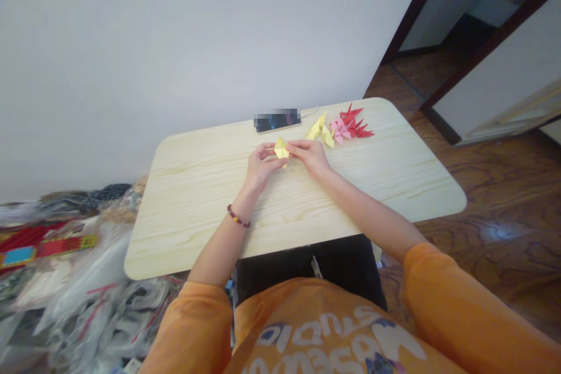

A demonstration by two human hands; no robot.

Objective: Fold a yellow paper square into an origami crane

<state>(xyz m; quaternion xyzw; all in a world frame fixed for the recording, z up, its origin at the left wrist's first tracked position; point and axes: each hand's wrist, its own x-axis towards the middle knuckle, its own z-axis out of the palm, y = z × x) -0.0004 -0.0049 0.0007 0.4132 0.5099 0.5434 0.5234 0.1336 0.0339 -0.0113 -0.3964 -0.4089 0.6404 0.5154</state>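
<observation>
Between my two hands, just above the middle of the table [197,187], is a small folded piece of yellow origami paper [281,150]. My left hand [262,165] pinches its left and lower edge with the thumb and fingers. From the other side, my right hand [310,155] grips its right edge, thumb and fingertips closed on it. Right of my hands lie finished-looking folded paper figures: yellow ones [321,130], a pink one [340,129] and red ones [356,123], close together and partly overlapping.
A phone [277,121] leans at the table's back edge by the white wall [197,41], its screen partly blurred. Plastic bags and cloth [96,280] are heaped on the left. On the right are a wooden floor [491,234] and a doorway.
</observation>
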